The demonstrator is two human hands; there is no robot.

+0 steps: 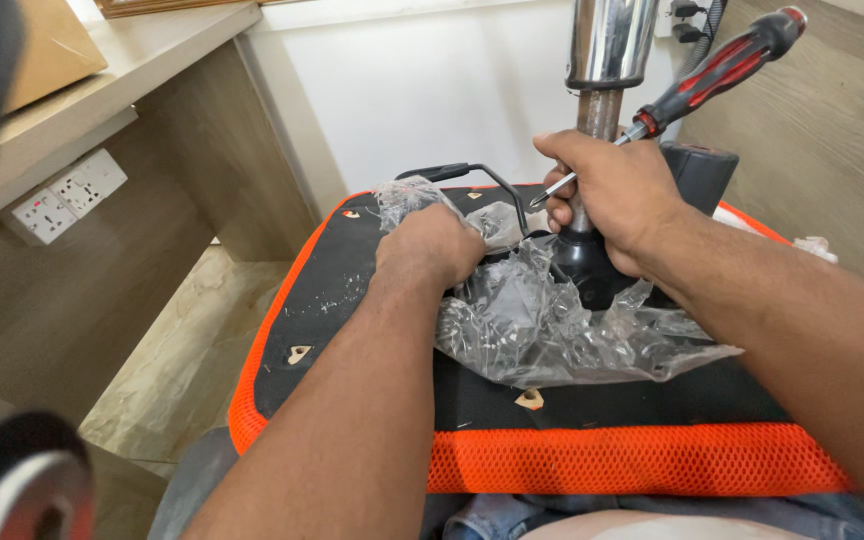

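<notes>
On an upturned orange chair seat (592, 460), the left hand (430, 245) is clenched around clear plastic wrap (552, 330); the right hand (607, 195) grips a red-handled screwdriver (712, 75) beside the metal post (607, 50).

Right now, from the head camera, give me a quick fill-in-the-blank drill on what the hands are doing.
1. The right hand holds a ____ with a red and black handle.
2. The left hand grips clear ____ wrap.
3. The upturned seat has an edge of ____ mesh.
4. A shiny metal column rises ____ the right hand.

Missing words: screwdriver; plastic; orange; above
</notes>
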